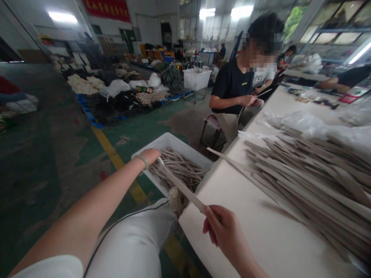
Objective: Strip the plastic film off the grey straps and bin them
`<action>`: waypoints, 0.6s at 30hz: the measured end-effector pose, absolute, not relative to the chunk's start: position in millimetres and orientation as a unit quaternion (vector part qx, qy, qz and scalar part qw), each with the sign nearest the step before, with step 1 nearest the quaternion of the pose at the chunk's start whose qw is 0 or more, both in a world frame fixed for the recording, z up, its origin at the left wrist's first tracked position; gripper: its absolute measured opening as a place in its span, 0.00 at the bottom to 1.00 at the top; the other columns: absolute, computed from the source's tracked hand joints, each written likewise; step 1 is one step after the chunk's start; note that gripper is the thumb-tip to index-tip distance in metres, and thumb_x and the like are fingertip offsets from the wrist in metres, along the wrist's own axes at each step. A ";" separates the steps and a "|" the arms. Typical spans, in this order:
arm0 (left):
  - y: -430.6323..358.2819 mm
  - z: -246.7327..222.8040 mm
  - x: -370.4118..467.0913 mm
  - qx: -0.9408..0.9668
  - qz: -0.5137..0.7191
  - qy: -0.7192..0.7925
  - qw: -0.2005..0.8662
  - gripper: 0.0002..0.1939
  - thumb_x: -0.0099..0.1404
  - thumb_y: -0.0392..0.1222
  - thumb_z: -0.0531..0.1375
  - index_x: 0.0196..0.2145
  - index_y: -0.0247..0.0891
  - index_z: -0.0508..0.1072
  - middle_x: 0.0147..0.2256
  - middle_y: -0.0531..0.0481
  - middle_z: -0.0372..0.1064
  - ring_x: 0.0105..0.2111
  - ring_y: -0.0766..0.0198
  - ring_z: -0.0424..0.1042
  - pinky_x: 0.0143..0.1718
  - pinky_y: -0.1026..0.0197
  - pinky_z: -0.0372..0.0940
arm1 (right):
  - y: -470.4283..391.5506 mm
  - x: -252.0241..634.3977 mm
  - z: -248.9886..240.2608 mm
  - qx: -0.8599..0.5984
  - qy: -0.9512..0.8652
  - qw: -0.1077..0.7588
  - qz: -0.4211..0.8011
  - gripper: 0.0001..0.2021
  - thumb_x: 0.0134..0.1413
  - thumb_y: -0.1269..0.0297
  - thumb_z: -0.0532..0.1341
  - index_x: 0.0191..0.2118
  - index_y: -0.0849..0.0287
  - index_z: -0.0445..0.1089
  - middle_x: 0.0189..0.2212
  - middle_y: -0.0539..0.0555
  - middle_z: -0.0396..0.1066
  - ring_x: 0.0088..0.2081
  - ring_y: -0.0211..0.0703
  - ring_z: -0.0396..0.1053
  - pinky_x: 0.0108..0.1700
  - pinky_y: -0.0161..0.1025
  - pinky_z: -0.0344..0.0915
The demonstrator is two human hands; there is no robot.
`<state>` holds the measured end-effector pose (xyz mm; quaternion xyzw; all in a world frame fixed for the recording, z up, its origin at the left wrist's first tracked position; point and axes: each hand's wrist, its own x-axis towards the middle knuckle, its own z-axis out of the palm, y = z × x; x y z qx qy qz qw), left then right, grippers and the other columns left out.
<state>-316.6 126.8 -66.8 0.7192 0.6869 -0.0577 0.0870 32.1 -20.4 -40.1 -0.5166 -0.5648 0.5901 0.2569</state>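
A long, flat grey-beige strip [182, 187] stretches between my two hands, over the edge of the table. My right hand [222, 227] pinches its near end between thumb and fingers. At the far end, which looks white, my left hand [151, 155] is closed, its fingers mostly hidden from me. That hand is above the rim of a white plastic bin [166, 139], which stands on the floor and holds many similar narrow strips [185, 168]. To the right, a large pile of flat strips [307, 177] lies on the pale table [223, 189].
A co-worker [232, 88] sits beyond the bin at the table edge, holding a thin strip. Clear plastic bags [315, 123] lie behind the pile. Another white bin [197, 79] and heaps of material stand farther back. My knee is beside the table.
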 end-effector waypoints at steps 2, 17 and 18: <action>148.4 -65.0 -324.1 0.707 -0.048 0.703 0.063 0.11 0.59 0.31 0.52 0.33 0.30 0.75 0.39 0.37 0.72 0.43 0.54 0.68 0.45 0.58 0.60 | -1.1 16.9 -50.2 -0.516 -0.559 0.272 0.589 0.24 0.54 0.41 0.53 0.23 0.59 0.64 0.12 0.49 0.64 0.11 0.31 0.53 0.13 0.30 0.47; 126.7 -51.8 -177.3 0.817 0.038 0.576 0.004 0.26 0.63 0.37 0.50 0.60 0.33 0.56 0.56 0.35 0.58 0.49 0.46 0.67 0.47 0.50 0.64 | -90.5 221.3 -72.3 -0.757 -0.536 0.305 0.218 0.23 0.55 0.45 0.53 0.48 0.58 0.64 0.20 0.49 0.68 0.19 0.42 0.65 0.25 0.39 0.63; 117.2 -44.5 -157.6 0.830 0.049 0.555 0.019 0.24 0.63 0.37 0.50 0.58 0.34 0.59 0.55 0.36 0.59 0.49 0.46 0.67 0.47 0.50 0.63 | -99.2 244.0 -72.9 -0.773 -0.539 0.302 0.144 0.22 0.54 0.45 0.54 0.45 0.58 0.66 0.22 0.50 0.67 0.21 0.42 0.64 0.28 0.41 0.63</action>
